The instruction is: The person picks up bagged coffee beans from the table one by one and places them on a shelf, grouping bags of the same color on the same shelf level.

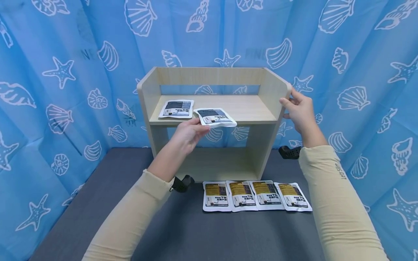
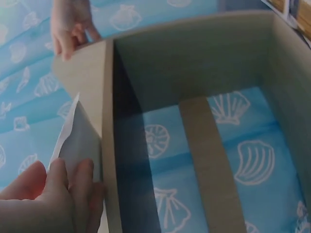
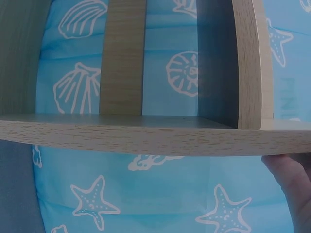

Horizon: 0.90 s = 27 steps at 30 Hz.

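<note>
one pouch (image 1: 215, 117), left fingers (image 2: 58, 177) pinching, shows print from head only; right fingers (image 1: 297, 95) seemingly grip shelf (image 1: 274, 90).

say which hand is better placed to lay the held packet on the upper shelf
Left, likely: the left grip holds the packet at the front of the upper shelf, while the right grip holds the side panel.
</note>
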Each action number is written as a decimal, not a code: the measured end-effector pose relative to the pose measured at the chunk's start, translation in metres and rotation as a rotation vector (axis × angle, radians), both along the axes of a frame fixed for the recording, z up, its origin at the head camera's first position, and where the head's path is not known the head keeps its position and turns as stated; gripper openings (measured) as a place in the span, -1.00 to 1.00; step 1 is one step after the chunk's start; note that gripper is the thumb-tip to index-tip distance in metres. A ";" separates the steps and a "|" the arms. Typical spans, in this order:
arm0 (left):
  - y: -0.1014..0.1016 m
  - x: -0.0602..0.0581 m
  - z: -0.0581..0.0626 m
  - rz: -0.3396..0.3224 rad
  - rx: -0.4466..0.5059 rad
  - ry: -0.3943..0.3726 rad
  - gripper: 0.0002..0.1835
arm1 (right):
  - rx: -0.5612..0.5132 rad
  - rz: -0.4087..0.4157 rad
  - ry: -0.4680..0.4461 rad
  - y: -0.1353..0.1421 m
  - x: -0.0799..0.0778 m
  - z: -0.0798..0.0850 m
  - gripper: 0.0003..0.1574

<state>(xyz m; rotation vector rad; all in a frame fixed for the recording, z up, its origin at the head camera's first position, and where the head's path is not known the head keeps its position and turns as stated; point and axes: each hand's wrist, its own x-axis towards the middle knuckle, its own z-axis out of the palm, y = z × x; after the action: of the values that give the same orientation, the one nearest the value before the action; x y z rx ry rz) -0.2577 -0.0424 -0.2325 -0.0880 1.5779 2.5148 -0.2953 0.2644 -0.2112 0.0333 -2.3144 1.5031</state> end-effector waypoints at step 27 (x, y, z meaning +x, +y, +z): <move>0.016 -0.030 0.001 0.277 -0.462 0.058 -0.72 | -0.002 0.009 0.002 0.001 0.002 -0.001 -0.23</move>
<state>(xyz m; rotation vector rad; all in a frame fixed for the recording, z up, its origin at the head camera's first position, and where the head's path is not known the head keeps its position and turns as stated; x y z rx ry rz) -0.2877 -0.0261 -0.2317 -0.3128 2.2818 2.2947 -0.2928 0.2650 -0.2122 0.0444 -2.3136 1.5090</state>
